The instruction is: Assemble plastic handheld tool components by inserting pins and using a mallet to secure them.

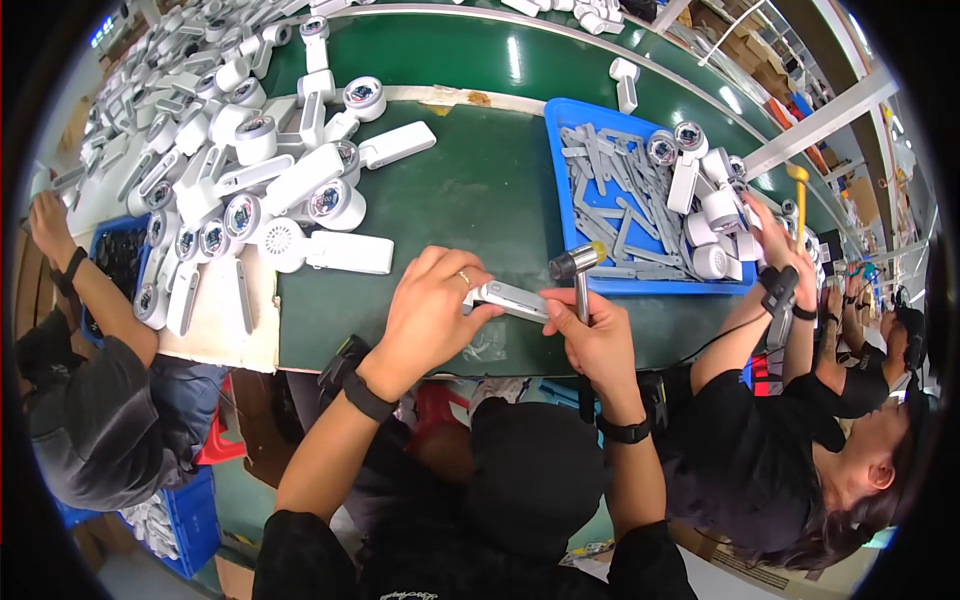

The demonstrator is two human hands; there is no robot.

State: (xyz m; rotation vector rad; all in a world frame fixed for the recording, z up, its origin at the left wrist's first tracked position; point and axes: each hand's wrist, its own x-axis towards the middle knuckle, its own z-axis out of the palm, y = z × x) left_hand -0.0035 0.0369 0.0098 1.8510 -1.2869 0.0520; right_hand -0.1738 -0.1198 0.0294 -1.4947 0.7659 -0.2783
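Over the near edge of the green worktop, my left hand (425, 312) pinches a white handheld fan body (517, 300) by one end. A grey strip runs along its handle; the end under my left fingers is hidden. My right hand (598, 350) grips a small mallet (578, 262) upright, its black-and-yellow head above the fist and its dark grip hanging below. The thumb and fingertips of that hand also touch the far end of the fan handle.
At left is a large heap of white handheld fans (255, 138), some on a cardboard sheet (262, 325). A blue tray (556, 190) of grey strips stands at right, beside more fans. Co-workers sit on both sides; one's hand (775, 240) is by the tray. A conveyor (450, 45) runs behind.
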